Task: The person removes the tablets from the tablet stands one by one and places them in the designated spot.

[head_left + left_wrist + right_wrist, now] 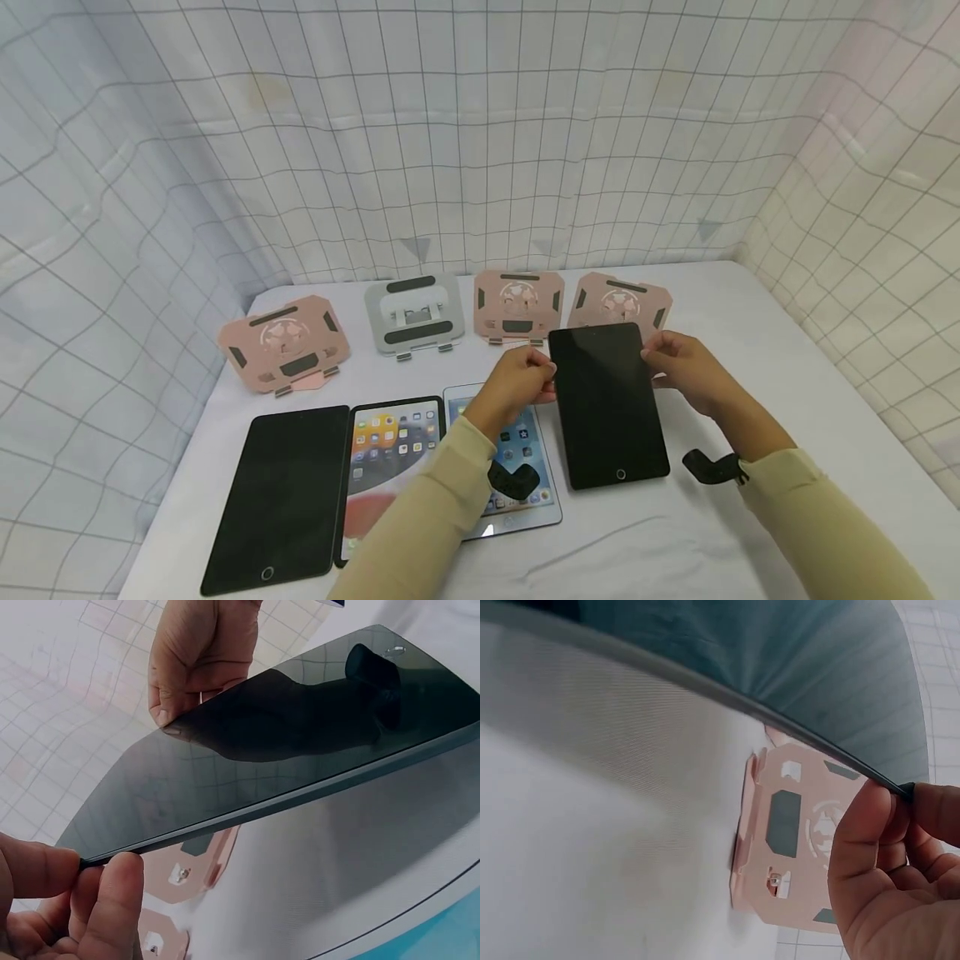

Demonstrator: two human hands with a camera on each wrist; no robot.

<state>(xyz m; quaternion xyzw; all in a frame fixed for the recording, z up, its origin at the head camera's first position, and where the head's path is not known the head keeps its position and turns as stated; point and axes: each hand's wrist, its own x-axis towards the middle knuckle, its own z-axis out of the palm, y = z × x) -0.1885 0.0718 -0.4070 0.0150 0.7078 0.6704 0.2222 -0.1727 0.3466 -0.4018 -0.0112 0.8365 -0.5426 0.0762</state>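
Observation:
Both hands hold a black-screened tablet (609, 408) by its long side edges, its far end raised off the white table and its home-button end toward me. My left hand (517, 385) pinches the left edge between thumb and fingers; the left wrist view shows that thumb (45, 870) on the screen side. Across from it, my right hand (686, 367) pinches the right edge near the top corner. In the right wrist view, the tablet's thin rim (780, 720) runs into the grip of the fingers (862, 832). Just behind the tablet stands a pink stand (622, 302), its lower part hidden.
Left of the held tablet lie a white tablet (551, 492) with a lit screen, partly under my left arm, another lit tablet (397, 442) and a larger dark tablet (281, 492). Along the back stand a pink stand (491, 312), a grey stand (382, 312) and a tilted pink stand (255, 358).

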